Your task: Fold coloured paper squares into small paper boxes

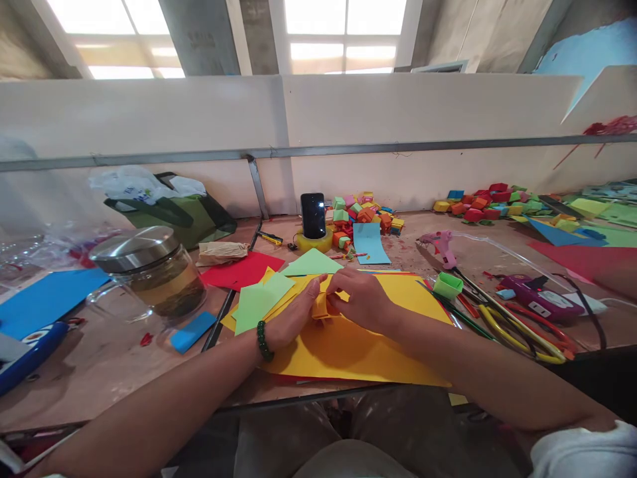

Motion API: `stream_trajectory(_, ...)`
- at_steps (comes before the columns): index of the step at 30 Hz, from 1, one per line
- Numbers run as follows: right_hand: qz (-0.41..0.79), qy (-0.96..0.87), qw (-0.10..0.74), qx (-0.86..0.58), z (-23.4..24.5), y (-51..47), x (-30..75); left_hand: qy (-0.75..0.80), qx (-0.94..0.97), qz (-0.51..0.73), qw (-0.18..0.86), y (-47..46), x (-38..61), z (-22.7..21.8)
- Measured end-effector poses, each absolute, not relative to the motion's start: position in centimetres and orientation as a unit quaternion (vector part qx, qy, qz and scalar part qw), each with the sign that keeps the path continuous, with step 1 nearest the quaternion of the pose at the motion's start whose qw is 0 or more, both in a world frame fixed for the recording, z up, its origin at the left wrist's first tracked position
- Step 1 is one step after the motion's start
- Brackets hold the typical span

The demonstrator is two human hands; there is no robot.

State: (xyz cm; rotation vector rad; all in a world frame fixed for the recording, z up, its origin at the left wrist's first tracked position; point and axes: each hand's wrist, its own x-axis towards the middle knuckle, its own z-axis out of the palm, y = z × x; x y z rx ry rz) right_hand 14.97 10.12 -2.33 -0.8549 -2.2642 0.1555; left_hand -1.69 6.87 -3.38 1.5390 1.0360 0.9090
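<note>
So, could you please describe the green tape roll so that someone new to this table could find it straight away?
Start at the big yellow sheet under the person's right hand and go to its right edge. There, below the pink glue gun and at the head of the long scissors, sits the green tape roll. It is the only small, light green open ring among those tools.

I can read no writing anywhere in front of me. The white bag (133,184) at the far left of the tabletop (99,372) carries faint blue print, too blurred to read, and the phone (313,214) screen is dark.
</note>
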Motion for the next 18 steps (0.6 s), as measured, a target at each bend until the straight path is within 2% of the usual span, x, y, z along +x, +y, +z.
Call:
stream_trajectory(3,0.071,-0.885,0.333,-0.318,-2.6,10.1,14.8,0.417,0.672,0.365,0.491,6.7,-1.8,-3.1)
stream_trajectory(8,0.015,-0.895,0.293,-0.336,-2.5,10.1,14.9,0.428,0.654,0.322,0.535,6.6,-2.0,-2.8)
stream_trajectory(13,0.028,-0.900,0.261,-0.348,-2.1,10.2,15.1,0.429,0.678,0.321,0.503,6.7,-2.2,-2.4)
stream_trajectory(18,-0.049,-0.905,0.200,-0.373,-1.7,9.6,14.8,0.429,0.677,0.308,0.512,6.6,-2.0,-2.1)
